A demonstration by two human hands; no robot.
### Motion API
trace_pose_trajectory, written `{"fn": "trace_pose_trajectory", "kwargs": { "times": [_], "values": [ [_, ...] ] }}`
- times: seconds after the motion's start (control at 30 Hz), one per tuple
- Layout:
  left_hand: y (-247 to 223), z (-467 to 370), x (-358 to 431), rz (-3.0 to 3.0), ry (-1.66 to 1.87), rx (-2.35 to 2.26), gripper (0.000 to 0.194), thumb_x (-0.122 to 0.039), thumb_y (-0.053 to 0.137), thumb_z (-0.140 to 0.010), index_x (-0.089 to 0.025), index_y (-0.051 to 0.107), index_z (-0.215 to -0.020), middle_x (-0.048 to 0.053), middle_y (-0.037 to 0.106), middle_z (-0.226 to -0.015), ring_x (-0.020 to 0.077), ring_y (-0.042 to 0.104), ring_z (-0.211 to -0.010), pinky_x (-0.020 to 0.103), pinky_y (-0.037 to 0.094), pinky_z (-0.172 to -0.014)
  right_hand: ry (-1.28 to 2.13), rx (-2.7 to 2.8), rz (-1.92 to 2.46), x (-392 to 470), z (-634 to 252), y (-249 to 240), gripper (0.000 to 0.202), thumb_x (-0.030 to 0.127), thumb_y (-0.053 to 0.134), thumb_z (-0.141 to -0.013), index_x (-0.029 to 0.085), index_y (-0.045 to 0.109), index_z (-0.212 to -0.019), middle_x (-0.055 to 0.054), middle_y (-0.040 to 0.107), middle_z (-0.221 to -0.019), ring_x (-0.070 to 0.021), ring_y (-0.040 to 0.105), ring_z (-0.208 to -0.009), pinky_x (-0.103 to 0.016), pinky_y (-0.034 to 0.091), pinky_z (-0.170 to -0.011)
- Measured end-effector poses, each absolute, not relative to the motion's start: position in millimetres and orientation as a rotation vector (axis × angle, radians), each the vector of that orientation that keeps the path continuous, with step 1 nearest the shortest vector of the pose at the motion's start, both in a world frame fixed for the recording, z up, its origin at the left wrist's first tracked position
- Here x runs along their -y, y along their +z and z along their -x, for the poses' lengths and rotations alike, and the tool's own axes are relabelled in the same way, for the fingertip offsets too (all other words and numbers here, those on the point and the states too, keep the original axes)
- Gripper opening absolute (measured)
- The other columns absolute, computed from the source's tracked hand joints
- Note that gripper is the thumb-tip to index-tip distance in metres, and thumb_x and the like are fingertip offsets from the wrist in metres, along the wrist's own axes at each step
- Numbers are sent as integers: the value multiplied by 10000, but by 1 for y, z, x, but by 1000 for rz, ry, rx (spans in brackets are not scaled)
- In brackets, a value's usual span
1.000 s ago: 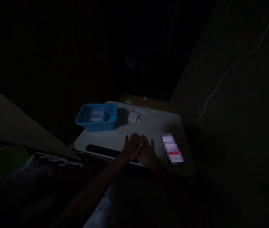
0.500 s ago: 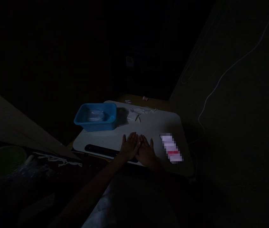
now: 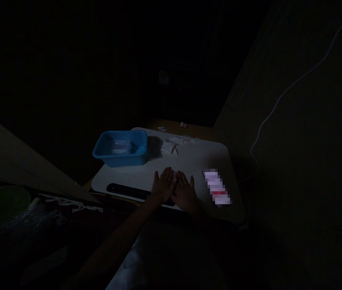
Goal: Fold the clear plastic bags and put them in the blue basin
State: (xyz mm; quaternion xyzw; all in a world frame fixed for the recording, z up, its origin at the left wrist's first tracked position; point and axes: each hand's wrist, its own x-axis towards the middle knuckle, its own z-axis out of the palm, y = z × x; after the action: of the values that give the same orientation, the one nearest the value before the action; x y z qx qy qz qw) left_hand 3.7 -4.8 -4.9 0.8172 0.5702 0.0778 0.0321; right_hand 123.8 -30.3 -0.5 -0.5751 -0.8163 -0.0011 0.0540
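Both my hands lie side by side at the near part of a small white table (image 3: 216,161), backs upward and fingers pointing away from me. My left hand (image 3: 162,187) is flat, its thumb side close against the other hand. My right hand (image 3: 185,194) is likewise flat, with its little finger spread outward. Between the fingertips shows a small pale, shiny thing (image 3: 175,174); the dark hides what it is. Past the hands are white crumpled pieces (image 3: 169,148), perhaps paper or wrapping. To the right lies a blurred-out phone-like slab (image 3: 216,187).
A blue plastic basin (image 3: 125,160) with something clear in it stands at the table's left. A black slotted strip (image 3: 125,190) runs along the near edge. A green basket (image 3: 4,205) is at lower left; a white cable (image 3: 275,108) hangs at right.
The view has shifted very slightly. My hands keep almost the same place, with a slightly wider gap between their fingertips, where the small pale thing shows more.
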Motion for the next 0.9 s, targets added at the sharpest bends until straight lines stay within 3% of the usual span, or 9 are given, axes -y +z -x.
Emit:
{"fn": "trace_pose_trajectory", "kwargs": {
  "times": [0.27,0.9],
  "values": [
    [-4,12,-4,-2551,246,-1840,478,-302,192,-920,-193,299,-1373,52,256,-1441,226,218,-1330,525,196,-1030,-29,2411,1709,30,-124,-6,662,487,244,-872,36,286,-1355,-179,252,-1427,-258,190,-1335,-550,52,-1048],
    [-6,14,-3,-2553,248,-1900,498,-315,269,-898,-172,306,-1374,96,263,-1439,272,229,-1320,511,204,-1027,56,2467,1776,30,-130,-1,693,524,224,-869,58,223,-1382,-171,199,-1447,-245,126,-1353,-534,16,-1051]
  ]
}}
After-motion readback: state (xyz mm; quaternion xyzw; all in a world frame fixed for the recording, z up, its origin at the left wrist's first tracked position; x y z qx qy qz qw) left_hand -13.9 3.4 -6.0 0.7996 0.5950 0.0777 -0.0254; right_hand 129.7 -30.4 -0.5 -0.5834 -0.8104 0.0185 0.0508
